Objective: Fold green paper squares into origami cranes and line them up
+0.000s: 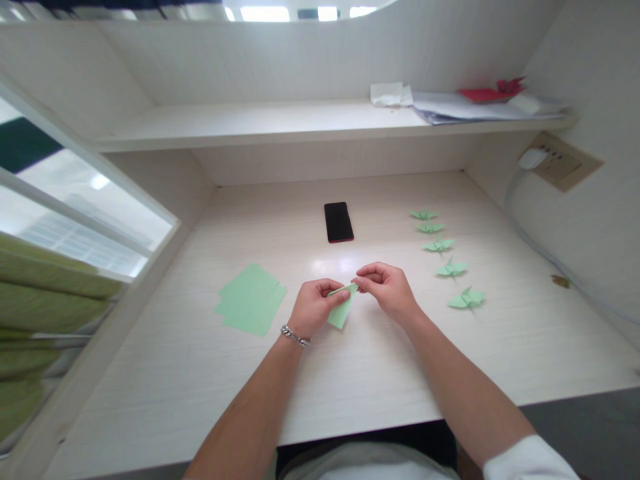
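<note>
Five green origami cranes point(439, 246) done, lined up at right on the tabletop point(200, 393); one part-folded green paper point(341, 315) clamped in the left hand point(314, 308), corner pinched by the right hand point(389, 288); flat green sheets point(253, 300) at left, unfolded

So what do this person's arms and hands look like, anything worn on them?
Both hands are ordinary and gloveless. The left hand has a chunky silver chain bracelet at its wrist. The right hand shows no jewellery; higher up that arm is a white sleeve.
</note>
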Demonstrator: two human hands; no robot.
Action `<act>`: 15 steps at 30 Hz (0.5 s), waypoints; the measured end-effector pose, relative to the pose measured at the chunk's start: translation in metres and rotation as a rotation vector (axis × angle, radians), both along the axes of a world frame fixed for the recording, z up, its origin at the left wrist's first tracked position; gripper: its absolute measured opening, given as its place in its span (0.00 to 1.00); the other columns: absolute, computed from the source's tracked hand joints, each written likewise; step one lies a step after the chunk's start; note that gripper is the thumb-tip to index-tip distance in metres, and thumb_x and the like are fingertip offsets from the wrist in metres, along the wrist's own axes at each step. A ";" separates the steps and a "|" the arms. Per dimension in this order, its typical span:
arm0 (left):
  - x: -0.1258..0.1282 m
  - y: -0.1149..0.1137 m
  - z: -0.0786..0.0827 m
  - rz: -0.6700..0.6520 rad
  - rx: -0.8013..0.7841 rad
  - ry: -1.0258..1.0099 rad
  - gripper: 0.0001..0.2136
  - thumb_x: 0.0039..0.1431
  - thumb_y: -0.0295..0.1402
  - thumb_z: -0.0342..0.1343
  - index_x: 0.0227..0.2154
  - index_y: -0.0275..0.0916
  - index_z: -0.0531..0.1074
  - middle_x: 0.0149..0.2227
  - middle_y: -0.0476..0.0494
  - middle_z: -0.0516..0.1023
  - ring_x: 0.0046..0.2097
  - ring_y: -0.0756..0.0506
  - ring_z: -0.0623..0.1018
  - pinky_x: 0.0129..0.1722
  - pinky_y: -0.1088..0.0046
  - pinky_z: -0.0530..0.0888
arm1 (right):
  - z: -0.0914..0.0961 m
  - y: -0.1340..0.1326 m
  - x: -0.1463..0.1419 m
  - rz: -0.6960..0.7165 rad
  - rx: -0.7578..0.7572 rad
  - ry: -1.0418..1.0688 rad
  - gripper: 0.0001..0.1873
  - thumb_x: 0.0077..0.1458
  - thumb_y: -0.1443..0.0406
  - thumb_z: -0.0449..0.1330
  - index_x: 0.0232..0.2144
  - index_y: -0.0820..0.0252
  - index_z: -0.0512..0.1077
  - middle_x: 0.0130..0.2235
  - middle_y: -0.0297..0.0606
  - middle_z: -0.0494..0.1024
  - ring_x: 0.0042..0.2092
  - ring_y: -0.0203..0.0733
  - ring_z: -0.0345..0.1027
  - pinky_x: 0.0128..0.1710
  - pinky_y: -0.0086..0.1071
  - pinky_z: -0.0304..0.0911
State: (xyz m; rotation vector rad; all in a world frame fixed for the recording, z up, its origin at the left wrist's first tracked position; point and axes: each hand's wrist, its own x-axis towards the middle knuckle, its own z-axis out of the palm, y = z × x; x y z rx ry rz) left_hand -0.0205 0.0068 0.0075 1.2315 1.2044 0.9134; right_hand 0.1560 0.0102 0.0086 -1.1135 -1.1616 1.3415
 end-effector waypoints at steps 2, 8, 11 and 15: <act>0.001 -0.001 0.001 0.000 -0.007 -0.004 0.13 0.41 0.40 0.66 0.26 0.35 0.78 0.27 0.44 0.79 0.28 0.48 0.74 0.26 0.75 0.68 | -0.002 0.000 0.001 -0.006 -0.001 -0.004 0.18 0.40 0.57 0.70 0.32 0.61 0.75 0.30 0.40 0.80 0.32 0.43 0.74 0.35 0.37 0.71; 0.001 -0.001 0.002 -0.007 -0.025 -0.016 0.12 0.41 0.38 0.67 0.26 0.35 0.78 0.26 0.45 0.78 0.27 0.49 0.73 0.25 0.76 0.67 | -0.002 -0.001 -0.001 -0.019 0.028 -0.018 0.15 0.42 0.59 0.69 0.32 0.62 0.75 0.30 0.40 0.79 0.32 0.43 0.74 0.34 0.36 0.71; 0.001 -0.001 0.002 -0.011 -0.024 -0.022 0.12 0.41 0.39 0.67 0.26 0.35 0.78 0.26 0.45 0.78 0.27 0.49 0.73 0.25 0.76 0.67 | 0.000 -0.003 -0.003 -0.043 0.063 -0.024 0.14 0.42 0.60 0.68 0.32 0.61 0.74 0.30 0.39 0.79 0.32 0.42 0.74 0.34 0.36 0.70; -0.001 0.000 0.001 0.006 -0.018 -0.028 0.12 0.41 0.38 0.67 0.26 0.35 0.78 0.27 0.45 0.78 0.28 0.48 0.74 0.27 0.75 0.67 | 0.002 -0.002 -0.001 -0.014 0.018 0.032 0.17 0.45 0.58 0.67 0.36 0.60 0.72 0.31 0.40 0.80 0.31 0.41 0.74 0.35 0.37 0.71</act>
